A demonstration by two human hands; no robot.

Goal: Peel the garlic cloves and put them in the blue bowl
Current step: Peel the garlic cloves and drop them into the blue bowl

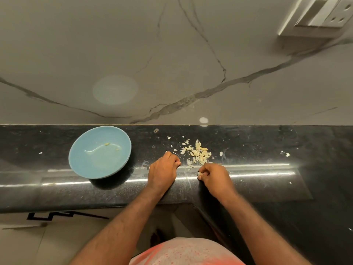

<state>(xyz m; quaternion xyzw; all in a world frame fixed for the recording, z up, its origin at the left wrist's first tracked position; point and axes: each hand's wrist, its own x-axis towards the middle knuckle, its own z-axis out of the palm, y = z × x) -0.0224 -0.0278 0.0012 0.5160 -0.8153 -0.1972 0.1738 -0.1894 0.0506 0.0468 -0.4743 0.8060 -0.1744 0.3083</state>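
Two bare forearms (122,226), whitish shirt (187,251) blotched with pinkish-red speckles

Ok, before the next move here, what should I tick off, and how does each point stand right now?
1. Clove in hand: ok. The right hand pinches a pale piece in its fingers.
2. That piece fully peeled: cannot tell, too small and partly covered.
3. Left hand free to help: cannot tell. Its fingers are curled and most tips are hidden.
4. Blue bowl upright and to the left of both hands: ok.
5. Bowl filled with peeled cloves: not ok. Only a small pale bit shows inside.
6. More garlic at hand: ok. A garlic pile lies on the countertop just beyond the hands; cloves versus skins cannot be told.
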